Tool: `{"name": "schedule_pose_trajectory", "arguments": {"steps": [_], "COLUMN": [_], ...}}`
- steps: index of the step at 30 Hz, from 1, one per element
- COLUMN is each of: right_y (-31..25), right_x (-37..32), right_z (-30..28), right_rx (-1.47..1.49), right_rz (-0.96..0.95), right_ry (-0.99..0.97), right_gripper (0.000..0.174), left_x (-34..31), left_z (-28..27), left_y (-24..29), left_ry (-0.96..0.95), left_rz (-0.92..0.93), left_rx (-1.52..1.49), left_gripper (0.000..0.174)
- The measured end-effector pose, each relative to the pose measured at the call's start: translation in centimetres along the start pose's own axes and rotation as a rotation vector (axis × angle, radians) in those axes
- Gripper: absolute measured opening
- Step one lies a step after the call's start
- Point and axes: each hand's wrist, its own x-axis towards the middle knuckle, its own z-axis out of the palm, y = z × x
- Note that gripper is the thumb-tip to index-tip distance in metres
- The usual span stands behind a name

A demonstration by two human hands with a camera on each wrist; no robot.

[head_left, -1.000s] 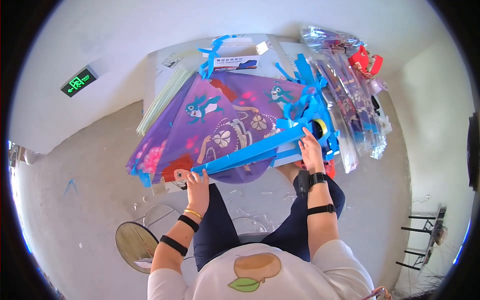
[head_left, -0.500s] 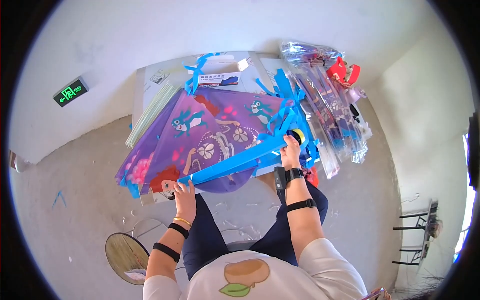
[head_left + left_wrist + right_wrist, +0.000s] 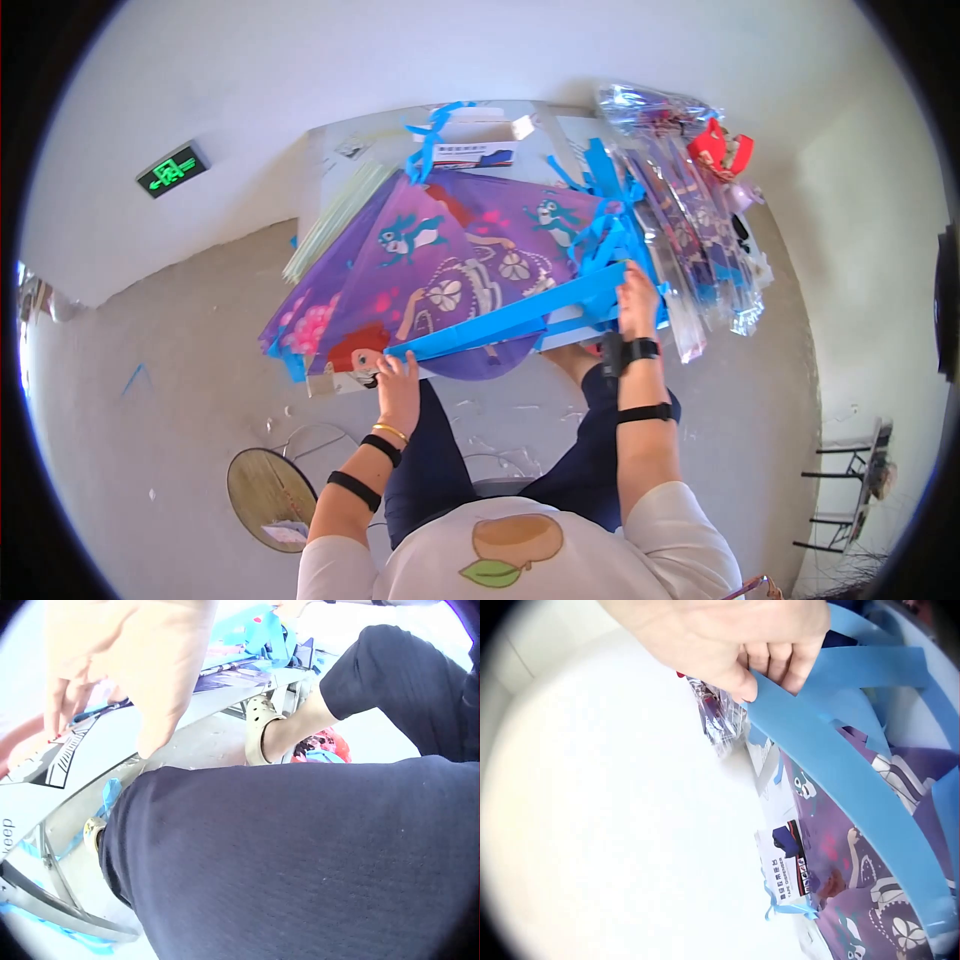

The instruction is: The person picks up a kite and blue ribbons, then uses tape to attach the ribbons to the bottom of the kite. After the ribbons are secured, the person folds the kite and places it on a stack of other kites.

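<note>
A long blue strip (image 3: pixel 510 318) runs slantwise over a purple printed kite sheet (image 3: pixel 455 230) on the table. At its upper right end, my right hand (image 3: pixel 637 300) pinches the strip between thumb and fingers; the right wrist view shows this grip on the blue strip (image 3: pixel 832 765) closely. My left hand (image 3: pixel 400 390) is at the strip's lower left end, by the table's near edge, its fingertips touching down on the printed sheet. In the left wrist view the left hand's (image 3: pixel 131 660) thumb stands apart from the fingers. More blue strips (image 3: pixel 615 235) lie bunched beyond the right hand.
A tape dispenser box (image 3: pixel 475 154) stands at the back, with pale thin sticks (image 3: pixel 340 215) on the left. Plastic-wrapped printed bundles (image 3: pixel 690 220) and a red item (image 3: pixel 722 150) lie on the right. A round stool (image 3: pixel 268 498) stands on the floor at lower left.
The head view has shifted about. My right hand has moved slightly down and right relative to the sheet, with the strip still in its grip; the left hand stays at the strip's other end.
</note>
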Motion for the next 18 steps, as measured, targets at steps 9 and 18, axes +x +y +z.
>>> {"name": "schedule_pose_trajectory", "arguments": {"steps": [9,18], "right_y": [-6.7,11.8], "right_x": [-13.1,-22.4], "right_z": [9.3,14.7], "right_rx": [-1.381,-1.543], "right_rz": [-1.121,-1.058], "right_ry": [-0.376,-0.923], "right_gripper": [0.059,0.072], "left_x": [0.1,-0.1], "left_z": [0.5,-1.1], "left_y": [-0.1,-1.2], "left_ry": [0.034,0.02], "left_rz": [0.012,0.029], "left_rx": [-0.026,-0.147], "left_gripper": [0.062,0.067]}}
